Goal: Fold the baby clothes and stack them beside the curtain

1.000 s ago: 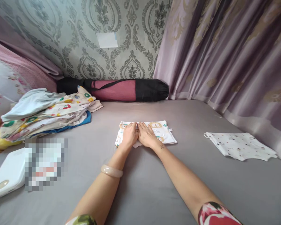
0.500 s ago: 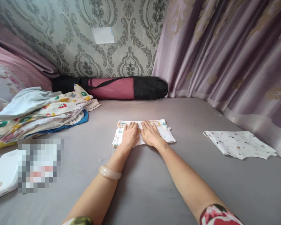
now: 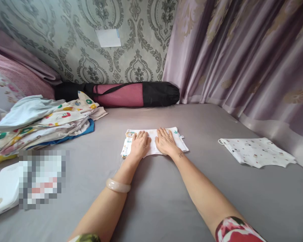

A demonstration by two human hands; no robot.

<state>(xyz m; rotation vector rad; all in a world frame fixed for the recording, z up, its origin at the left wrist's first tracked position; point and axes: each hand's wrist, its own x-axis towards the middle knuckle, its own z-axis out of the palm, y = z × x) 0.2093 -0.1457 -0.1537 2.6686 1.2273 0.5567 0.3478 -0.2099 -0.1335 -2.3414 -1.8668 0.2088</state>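
A folded white garment (image 3: 153, 134) with small coloured prints lies flat on the grey bed sheet (image 3: 151, 201) in front of me. My left hand (image 3: 140, 144) rests palm down on its left half, fingers stretched out. On the right half, my right hand (image 3: 165, 142) also lies flat with its fingers extended. A gap of bare cloth shows between the two hands. The palms hide part of the print. A pale bangle (image 3: 118, 185) circles my left forearm.
To the left lies a heap of clothes (image 3: 45, 117). A white device (image 3: 6, 188) sits below it beside a blurred-out item (image 3: 44, 178). Another white printed garment (image 3: 257, 151) lies flat at the right. A pink and black rolled mat bag (image 3: 118, 94) lies along the wall.
My right hand has slid slightly to the right over the garment, widening the gap between the hands. My left hand has stayed nearly in place. The view has shifted a little.
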